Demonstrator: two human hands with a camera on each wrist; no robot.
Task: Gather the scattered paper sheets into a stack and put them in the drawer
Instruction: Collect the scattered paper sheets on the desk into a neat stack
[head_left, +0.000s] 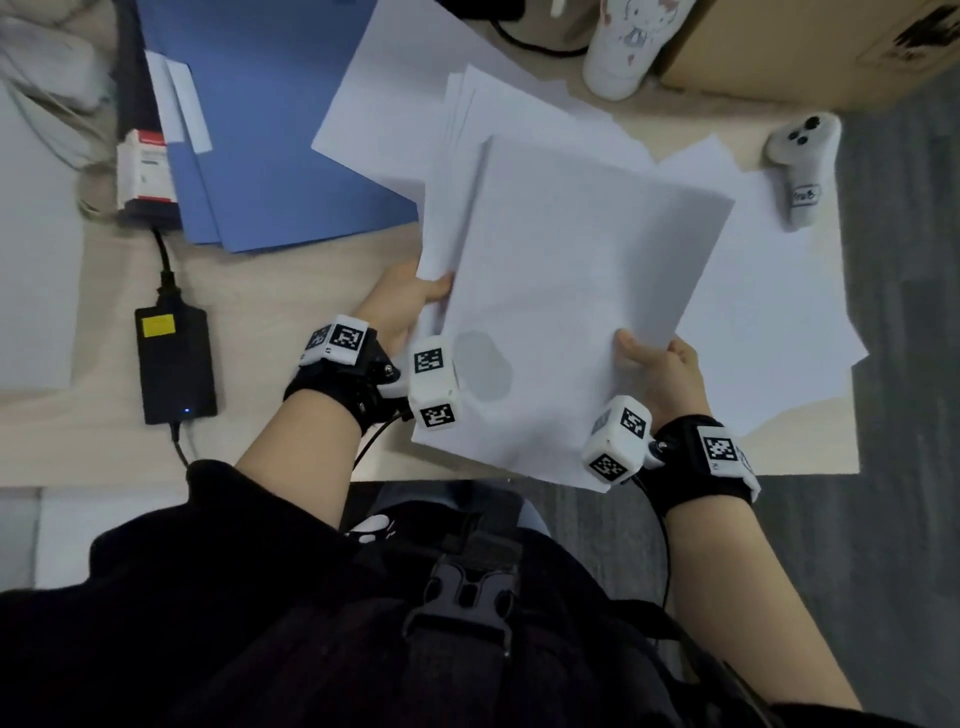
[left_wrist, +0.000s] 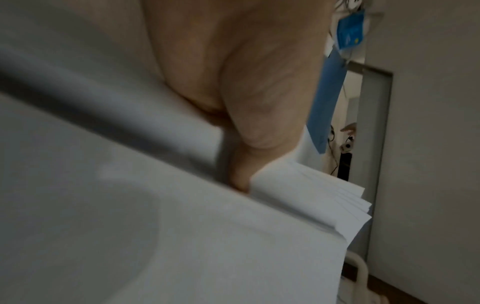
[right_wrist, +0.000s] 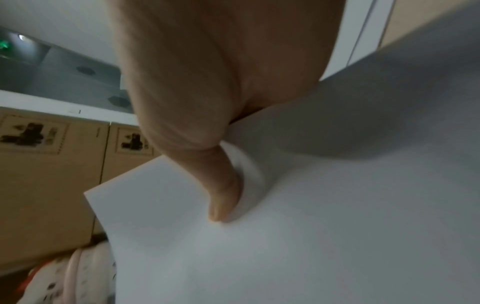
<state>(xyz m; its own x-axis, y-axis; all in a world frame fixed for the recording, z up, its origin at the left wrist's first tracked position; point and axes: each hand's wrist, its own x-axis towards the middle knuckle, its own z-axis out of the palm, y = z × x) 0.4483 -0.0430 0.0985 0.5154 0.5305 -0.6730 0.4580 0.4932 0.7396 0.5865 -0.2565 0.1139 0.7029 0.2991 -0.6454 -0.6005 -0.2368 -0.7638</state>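
Observation:
A fanned stack of white paper sheets (head_left: 452, 171) is lifted above the desk, gripped at its near left edge by my left hand (head_left: 410, 299), thumb on top. My right hand (head_left: 649, 358) pinches a single white sheet (head_left: 582, 291) at its right side, thumb on top, and holds it over the stack. In the left wrist view the stack's edges (left_wrist: 324, 197) fan out beyond my thumb (left_wrist: 241, 172). In the right wrist view my thumb (right_wrist: 223, 195) presses the sheet (right_wrist: 311, 226). More loose sheets (head_left: 769, 312) lie on the desk (head_left: 270, 291) underneath. No drawer is in view.
Blue folders (head_left: 275, 130) lie at the back left beside a small red and white box (head_left: 143, 171). A black power adapter (head_left: 174, 364) sits left. A white bottle (head_left: 623, 47), a cardboard box (head_left: 810, 47) and a white controller (head_left: 802, 166) stand at the back right.

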